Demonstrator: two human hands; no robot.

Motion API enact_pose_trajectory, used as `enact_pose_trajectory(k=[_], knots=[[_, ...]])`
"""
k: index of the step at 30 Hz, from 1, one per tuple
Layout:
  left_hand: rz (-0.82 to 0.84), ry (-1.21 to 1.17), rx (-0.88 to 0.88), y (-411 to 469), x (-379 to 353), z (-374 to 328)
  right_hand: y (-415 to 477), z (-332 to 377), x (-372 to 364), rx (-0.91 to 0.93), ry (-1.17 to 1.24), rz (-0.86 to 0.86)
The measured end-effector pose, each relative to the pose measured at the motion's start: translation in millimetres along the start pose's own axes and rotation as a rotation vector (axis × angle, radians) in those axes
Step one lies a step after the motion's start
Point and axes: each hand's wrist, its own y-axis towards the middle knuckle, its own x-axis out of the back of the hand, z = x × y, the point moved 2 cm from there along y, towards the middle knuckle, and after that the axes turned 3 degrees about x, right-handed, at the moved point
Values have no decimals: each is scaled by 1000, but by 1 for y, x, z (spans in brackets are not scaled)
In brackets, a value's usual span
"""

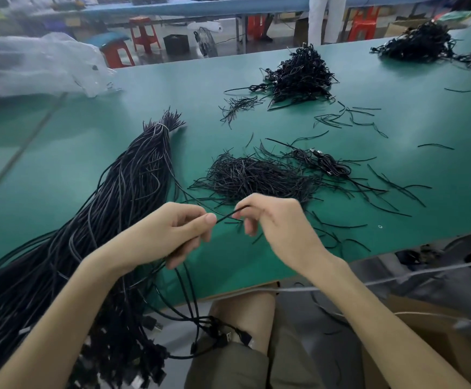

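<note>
The black cable [226,216] is stretching in a short taut span between my two hands, just above the near edge of the green table [60,164], and from the head camera, the only view, I am reading it as light, thin and limp. It is sagging wherever I am not supporting it, so I am judging that it will kink or tangle rather than break. My left hand [172,234] is gripping it with the thumb pressing the strand against the curled forefinger. The other fingers are closing round a few more strands, which are hanging off the table edge toward the plugs [230,336] dangling over my lap. My right hand [279,220] is pinching the same cable between thumb and forefinger tip, while the remaining fingers are curling loosely and touching nothing I can see. The jacket is looking smooth and probably a little slippery, so I am thinking the best hold is a firm pinch close to the span, not out at the loose end. The plug end is the heavier part and will be swinging if I lift quickly. To my left the big tied bundle of cables [133,192] is lying on the table, touching my forearm. Just beyond my hands the pile of short black ties [256,175] is lying within easy reach.
</note>
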Motion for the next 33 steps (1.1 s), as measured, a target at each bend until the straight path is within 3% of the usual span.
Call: enact_pose_trajectory(k=[6,9,13,17,20,22,26,28,33], knots=[[55,-190,57,-6,27,31,1,-31,28,-161,219,-477],[4,-303,52,-7,38,40,-4,-45,31,-248,241,-533],[-192,-541,-60,-3,50,40,-11,-51,34,-267,249,-581],[-287,-1007,-155,8,48,34,-15,-47,31,-206,174,-492],[-141,-1521,-243,9,38,27,-23,-42,28,-165,79,-429],[-88,-1693,-277,10,31,23,-30,-41,30,-126,-18,-381],[-139,-1777,-274,15,24,22,-47,-35,35,134,-459,-179],[-156,-1776,-246,19,23,24,-54,-33,37,205,-557,-105],[-318,-1339,-47,32,18,23,-60,-37,42,221,-635,-6]])
